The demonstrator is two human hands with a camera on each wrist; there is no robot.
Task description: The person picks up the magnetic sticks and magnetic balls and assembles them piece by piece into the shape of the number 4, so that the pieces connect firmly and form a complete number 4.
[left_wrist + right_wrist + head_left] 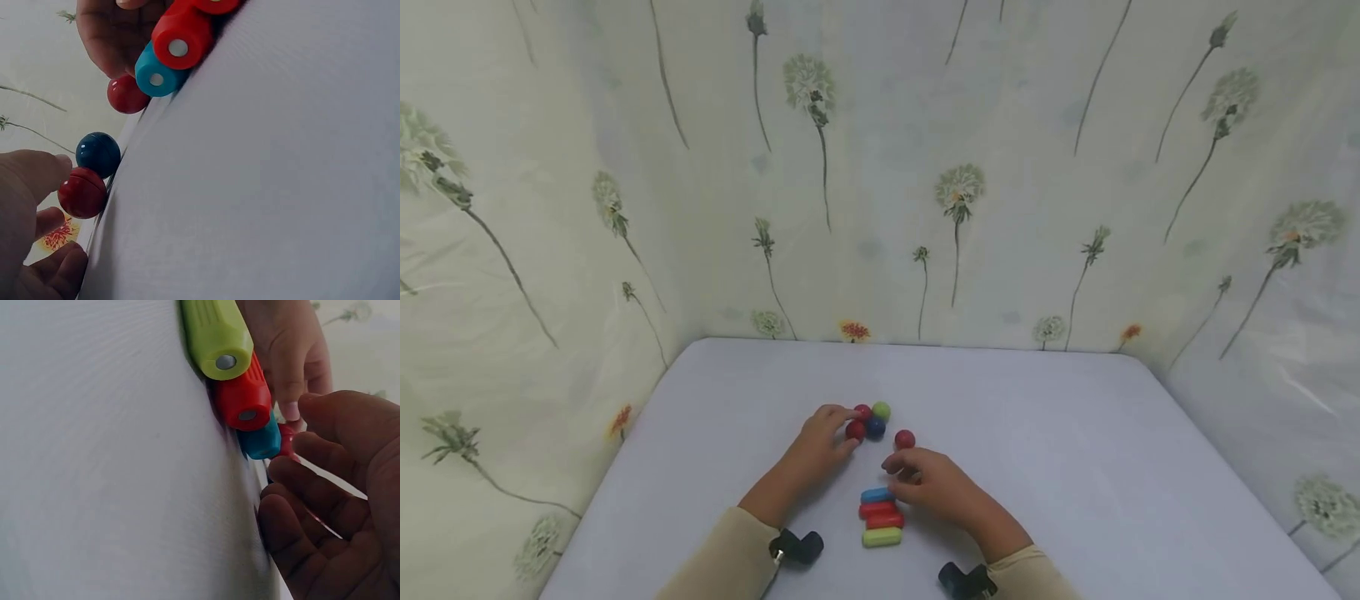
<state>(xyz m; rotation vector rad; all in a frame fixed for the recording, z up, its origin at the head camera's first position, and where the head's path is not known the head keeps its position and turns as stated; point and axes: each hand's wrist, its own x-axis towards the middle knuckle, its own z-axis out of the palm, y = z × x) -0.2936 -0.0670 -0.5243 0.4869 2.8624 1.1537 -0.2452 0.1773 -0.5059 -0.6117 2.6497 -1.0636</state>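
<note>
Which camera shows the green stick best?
The head view: the green stick shows whole there. The right wrist view shows it larger, but the frame's edge cuts it off; the left wrist view doesn't show it.

A white table (1075, 467) with rounded far corners has pale, flower-printed sheeting (880, 167) behind it and on both sides. Just above the table's far edge, the print shows an orange flower (854, 331) left of the edge's middle, a round pale seed head (767, 323) farther left, and a second orange bloom (1131, 332) near the right corner. Higher above that edge, a large dandelion (960, 187) tops a thin stem. Left of the table, a small reddish-orange blossom (621, 419) lies close beside it, a green tufted flower (451, 435) farther out. Right of the table, a big grey-green puff (1307, 225) tops a slanting stem.
</note>
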